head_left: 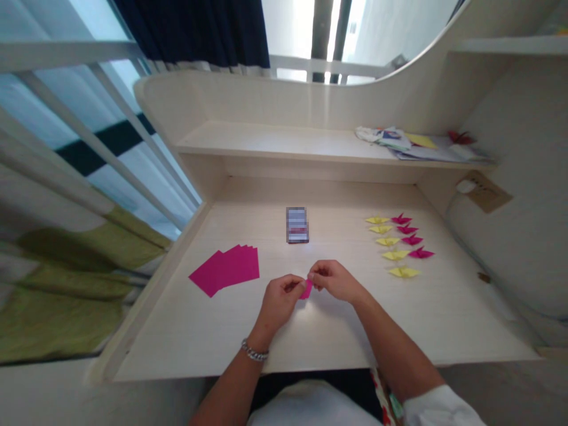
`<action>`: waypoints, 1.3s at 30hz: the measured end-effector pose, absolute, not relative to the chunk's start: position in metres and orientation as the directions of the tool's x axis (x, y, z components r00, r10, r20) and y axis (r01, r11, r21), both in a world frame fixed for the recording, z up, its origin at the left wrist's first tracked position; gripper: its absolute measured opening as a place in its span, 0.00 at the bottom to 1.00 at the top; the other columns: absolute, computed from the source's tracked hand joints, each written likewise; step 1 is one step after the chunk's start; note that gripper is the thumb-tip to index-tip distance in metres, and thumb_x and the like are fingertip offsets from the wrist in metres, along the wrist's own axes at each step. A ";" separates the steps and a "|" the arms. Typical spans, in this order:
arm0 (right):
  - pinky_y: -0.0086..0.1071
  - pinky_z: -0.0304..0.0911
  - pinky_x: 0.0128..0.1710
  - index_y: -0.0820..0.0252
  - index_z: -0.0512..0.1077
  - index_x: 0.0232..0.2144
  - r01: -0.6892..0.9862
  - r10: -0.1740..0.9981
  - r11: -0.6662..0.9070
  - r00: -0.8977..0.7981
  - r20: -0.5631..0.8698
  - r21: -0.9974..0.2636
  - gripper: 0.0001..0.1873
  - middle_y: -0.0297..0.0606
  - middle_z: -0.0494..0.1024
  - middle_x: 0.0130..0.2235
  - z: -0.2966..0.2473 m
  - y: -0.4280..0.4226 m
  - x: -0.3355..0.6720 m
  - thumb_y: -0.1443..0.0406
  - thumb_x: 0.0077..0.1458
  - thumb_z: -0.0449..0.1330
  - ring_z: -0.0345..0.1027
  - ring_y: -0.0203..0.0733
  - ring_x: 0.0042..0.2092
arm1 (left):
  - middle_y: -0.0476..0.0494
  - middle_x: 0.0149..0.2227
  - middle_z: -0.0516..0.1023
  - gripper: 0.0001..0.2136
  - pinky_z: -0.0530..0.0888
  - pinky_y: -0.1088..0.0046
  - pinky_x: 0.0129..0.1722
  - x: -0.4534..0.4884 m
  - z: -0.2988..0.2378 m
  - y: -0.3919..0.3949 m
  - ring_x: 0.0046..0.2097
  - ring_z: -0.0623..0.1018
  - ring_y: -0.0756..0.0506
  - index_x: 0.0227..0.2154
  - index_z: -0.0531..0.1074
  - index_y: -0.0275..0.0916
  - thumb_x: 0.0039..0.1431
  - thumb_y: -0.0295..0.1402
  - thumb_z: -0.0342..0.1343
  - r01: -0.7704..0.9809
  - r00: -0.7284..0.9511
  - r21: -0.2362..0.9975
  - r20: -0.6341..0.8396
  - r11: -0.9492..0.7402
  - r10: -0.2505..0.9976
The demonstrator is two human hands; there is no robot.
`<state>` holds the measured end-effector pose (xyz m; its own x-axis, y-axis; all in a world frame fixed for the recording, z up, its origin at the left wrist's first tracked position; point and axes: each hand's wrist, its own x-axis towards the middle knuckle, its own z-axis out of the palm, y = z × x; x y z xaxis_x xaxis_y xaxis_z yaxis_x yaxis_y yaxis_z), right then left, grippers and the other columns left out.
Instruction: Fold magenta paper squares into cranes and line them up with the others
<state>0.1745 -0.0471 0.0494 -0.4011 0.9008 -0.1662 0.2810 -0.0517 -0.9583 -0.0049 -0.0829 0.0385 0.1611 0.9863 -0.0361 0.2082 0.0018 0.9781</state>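
Mid-table, just above the near edge of the table (328, 343), left hand (280, 297) and right hand (336, 280) pinch a small folded magenta paper (307, 290). Best to match edges, then press creases firmly. Paper sits between both hands' fingers, touching each; exact fold too small to tell.

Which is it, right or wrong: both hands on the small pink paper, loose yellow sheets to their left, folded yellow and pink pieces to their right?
Wrong on one point: the head view shows the loose sheets are pink, not yellow. The rest stands: left hand and right hand on the small pink paper, folded pieces to their right.
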 end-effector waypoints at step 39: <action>0.31 0.66 0.33 0.60 0.70 0.34 0.274 0.995 0.102 -0.039 0.095 -0.956 0.11 0.36 0.76 0.31 0.030 -0.075 0.139 0.64 0.47 0.64 0.70 0.37 0.31 | 0.42 0.29 0.80 0.16 0.76 0.71 0.34 0.008 0.020 -0.081 0.31 0.78 0.47 0.35 0.77 0.33 0.49 0.42 0.61 -0.123 -0.142 0.980 -0.175 0.158 0.974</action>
